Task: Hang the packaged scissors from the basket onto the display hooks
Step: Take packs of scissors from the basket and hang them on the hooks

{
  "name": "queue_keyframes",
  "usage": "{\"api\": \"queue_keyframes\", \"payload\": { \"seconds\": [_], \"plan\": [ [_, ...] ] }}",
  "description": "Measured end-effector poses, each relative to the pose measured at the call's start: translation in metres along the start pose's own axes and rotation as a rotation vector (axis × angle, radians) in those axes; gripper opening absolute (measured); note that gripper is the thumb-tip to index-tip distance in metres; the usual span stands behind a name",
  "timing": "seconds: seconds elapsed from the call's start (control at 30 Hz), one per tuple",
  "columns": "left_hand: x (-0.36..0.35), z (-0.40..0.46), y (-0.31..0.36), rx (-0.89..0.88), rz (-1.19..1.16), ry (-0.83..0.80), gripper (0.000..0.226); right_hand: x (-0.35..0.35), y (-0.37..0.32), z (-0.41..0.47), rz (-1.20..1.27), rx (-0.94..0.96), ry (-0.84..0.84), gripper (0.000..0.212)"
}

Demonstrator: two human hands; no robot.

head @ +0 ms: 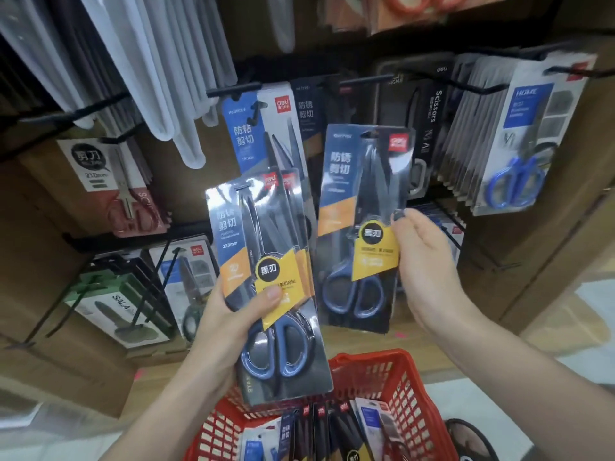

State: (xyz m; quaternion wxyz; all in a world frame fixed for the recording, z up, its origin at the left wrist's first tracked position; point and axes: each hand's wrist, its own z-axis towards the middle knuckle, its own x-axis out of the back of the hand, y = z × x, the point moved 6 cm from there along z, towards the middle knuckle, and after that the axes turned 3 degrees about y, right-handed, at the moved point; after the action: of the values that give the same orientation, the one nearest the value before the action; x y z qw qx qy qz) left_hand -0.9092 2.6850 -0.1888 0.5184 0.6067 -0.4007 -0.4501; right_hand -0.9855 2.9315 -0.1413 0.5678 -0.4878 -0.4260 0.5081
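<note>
Your left hand (229, 314) is coming up from the lower left, forearm bare, thumb pressing flat across the front and fingers wrapping round behind, gripping. Your right hand (424, 261) is reaching in from the lower right, wrist bent, fingers (401, 216) pinching up high, palm facing left.

A brown board display wall (519, 227) stood in front, set with rows of thin black metal hooks (233, 89). Carded packs hung from them: a blue-and-white pack of black-bladed scissors (263, 128) at the upper middle, a thick row of grey-white cards with blue-handled scissors (519, 144) at the right, and a white-and-red card of slim scissors (109, 181) at the left. Clear plastic sleeves (159, 78) hung at the upper left. Lower left, white boxes with green tops (116, 304) hung on another hook. Below, a red plastic mesh basket (409, 387) carried more carded scissors (332, 434) standing on edge inside it.
</note>
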Motion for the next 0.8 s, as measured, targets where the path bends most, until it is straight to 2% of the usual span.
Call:
{"api": "queue_keyframes", "payload": {
  "seconds": [0.07,0.13,0.3,0.43,0.57,0.8],
  "plan": [
    [0.005,0.003,0.004,-0.029,-0.013,0.02,0.096,0.013,-0.008,-0.003,-0.031,0.045,0.07,0.024],
    [0.007,0.005,0.007,-0.054,-0.008,0.037,0.105,0.021,-0.015,-0.006,-0.068,0.107,0.082,0.026],
    [0.006,0.009,0.006,-0.088,0.032,0.027,0.09,0.027,-0.024,-0.011,-0.092,0.213,0.045,0.033],
    [0.003,0.01,0.003,-0.091,0.034,0.035,0.1,0.022,-0.034,-0.006,-0.102,0.261,0.058,0.035],
    [0.007,0.011,0.003,-0.108,0.065,0.042,0.073,0.013,-0.039,0.002,-0.112,0.287,0.028,0.036],
    [0.019,0.014,0.005,-0.105,0.082,0.089,0.084,-0.003,-0.039,0.003,-0.088,0.28,0.052,0.036]
  ]
}}
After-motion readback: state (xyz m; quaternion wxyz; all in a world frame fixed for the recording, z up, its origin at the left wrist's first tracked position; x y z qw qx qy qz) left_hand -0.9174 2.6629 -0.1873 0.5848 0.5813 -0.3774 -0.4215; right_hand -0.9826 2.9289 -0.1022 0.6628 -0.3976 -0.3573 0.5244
